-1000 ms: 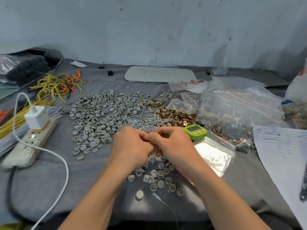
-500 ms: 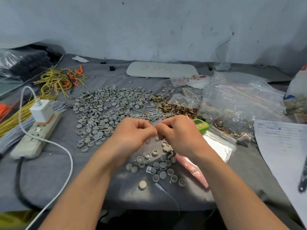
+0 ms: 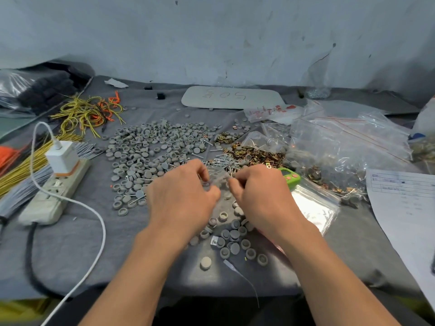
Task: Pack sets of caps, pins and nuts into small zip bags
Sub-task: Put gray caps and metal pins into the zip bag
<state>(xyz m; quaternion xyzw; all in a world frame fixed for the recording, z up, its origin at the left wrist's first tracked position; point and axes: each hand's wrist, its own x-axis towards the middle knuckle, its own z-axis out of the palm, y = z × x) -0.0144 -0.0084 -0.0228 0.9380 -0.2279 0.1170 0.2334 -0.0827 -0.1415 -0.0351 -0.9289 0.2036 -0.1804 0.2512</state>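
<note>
Grey cloth (image 3: 70, 255) covers the table. One power strip (image 3: 54, 191) carries one white charger (image 3: 62, 156). Grey caps (image 3: 153, 147) lie heaped, too many to count. The left hand (image 3: 181, 194) and right hand (image 3: 261, 194), fingers curled, pinch one small zip bag (image 3: 215, 181) between them, clear and blurred, above the near caps. Silver pins (image 3: 221, 161), brass nuts (image 3: 254, 154) and one green timer (image 3: 290, 176) follow.

The zip bag (image 3: 216, 178) is blurred; the paper sheet (image 3: 404, 208) runs off the right edge.

Our left hand (image 3: 181, 198): knuckles up, fingers curled, pinching one side of a small clear bag (image 3: 216, 182). Our right hand (image 3: 261, 196): same pose, pinching the other side. Both forearms bare, converging from the bench's near edge.
</note>
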